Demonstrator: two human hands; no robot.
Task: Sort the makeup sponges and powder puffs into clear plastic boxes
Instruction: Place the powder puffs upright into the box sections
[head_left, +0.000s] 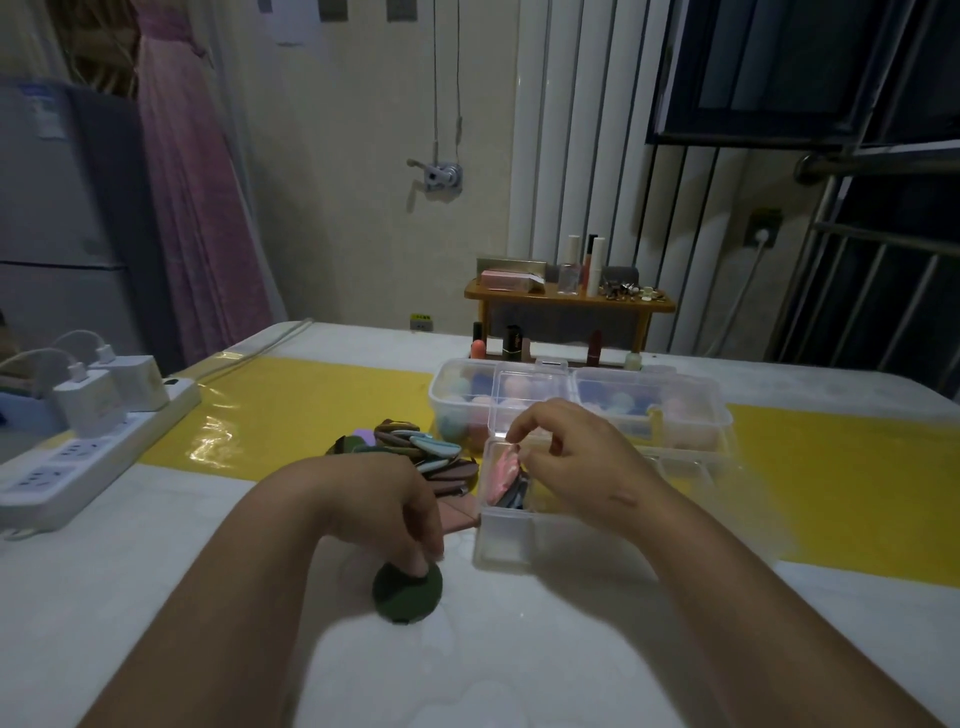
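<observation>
The left hand (395, 512) pinches a dark green powder puff (408, 592) on the near table (156, 597), while the right hand (571, 457) hovers, fingers loosely curled and empty, over the small clear box (504, 535) of puffs, so next the green puff likely goes right into that box.

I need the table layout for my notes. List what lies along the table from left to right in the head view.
White power strip with chargers → dark green puff under the left hand → small clear box under the right hand → yellow band's right end.
</observation>
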